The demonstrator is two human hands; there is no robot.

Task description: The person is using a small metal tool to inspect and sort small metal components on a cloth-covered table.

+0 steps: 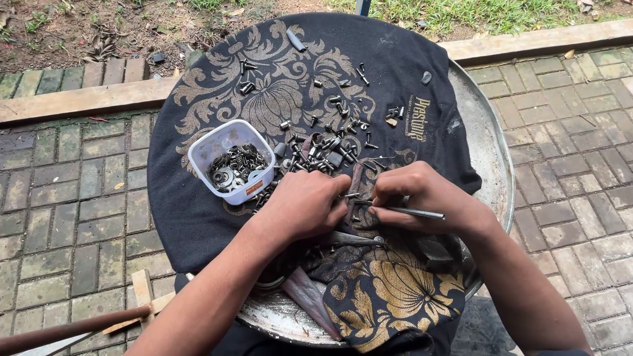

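My left hand (305,206) rests curled on a black cloth with gold floral print (212,203), its fingers closed around small metal parts at the edge of a scattered heap of screws and bolts (326,146). My right hand (422,195) pinches a thin metal rod (416,212) that sticks out to the right. The two hands almost touch at their fingertips. A white plastic tub (233,160) holding washers and screws stands just left of the heap, close to my left hand.
The cloth covers a round metal tray (488,158). A dark metal tool (357,238) lies under my hands. Brick paving surrounds the tray, with a concrete kerb (68,102) and grass beyond. A wooden stick (69,328) lies at lower left.
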